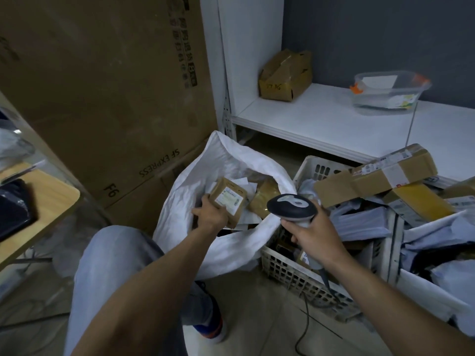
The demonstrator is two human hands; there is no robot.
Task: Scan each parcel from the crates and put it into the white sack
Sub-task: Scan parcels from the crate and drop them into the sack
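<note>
Left hand (212, 214) with fingers curled round a small brown parcel (229, 199) over the open white sack (180, 201); right hand (312, 233) gripping a barcode scanner (291, 206) above a white crate (295, 276) of parcels

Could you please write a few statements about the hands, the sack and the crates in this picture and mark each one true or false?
1. The left hand grips a small brown cardboard parcel with a white label at the mouth of the open white woven sack. True.
2. The right hand is empty. False: it grips a grey and black handheld barcode scanner.
3. The sack has nothing inside. False: other brown parcels already lie in it.
4. A long flat cardboard box lies on top of the parcels in the white slatted plastic crate. True.
5. The clear plastic tub stands on the floor. False: it stands on the white shelf.
</note>
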